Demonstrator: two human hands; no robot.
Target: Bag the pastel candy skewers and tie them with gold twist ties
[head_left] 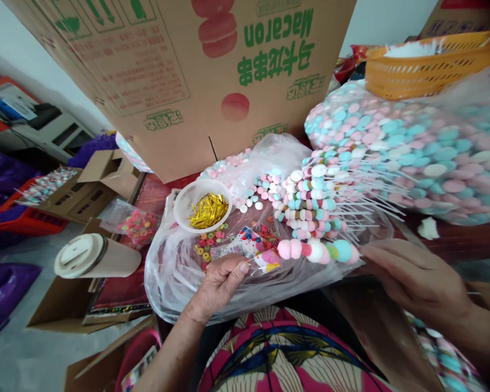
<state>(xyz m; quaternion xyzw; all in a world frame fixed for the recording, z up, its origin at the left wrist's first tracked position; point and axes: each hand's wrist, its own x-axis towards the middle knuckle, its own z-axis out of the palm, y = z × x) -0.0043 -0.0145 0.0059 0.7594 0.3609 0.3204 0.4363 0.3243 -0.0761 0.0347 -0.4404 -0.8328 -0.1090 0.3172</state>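
A candy skewer (317, 252) of pink, white, green and blue pieces lies level between my hands inside a clear printed wrapper (268, 260). My left hand (222, 280) pinches the wrapper's left end between thumb and fingers. At the skewer's right end my right hand (422, 277) is closed; its fingers hide the stick there. Just beyond rests a pile of finished candy skewers (310, 201), white sticks pointing right. A white bowl (179, 209) of gold twist ties (208, 211) stands behind my left hand, with colourful candy rings (204, 253) and printed wrappers (228, 249) in front of it.
A large cardboard box (212, 109) blocks the back. To the right sits a big clear bag of pastel candies (445, 152) under an orange basket (428, 68). A lidded cup (102, 256) and a small bag of candy rings (136, 224) are at the left.
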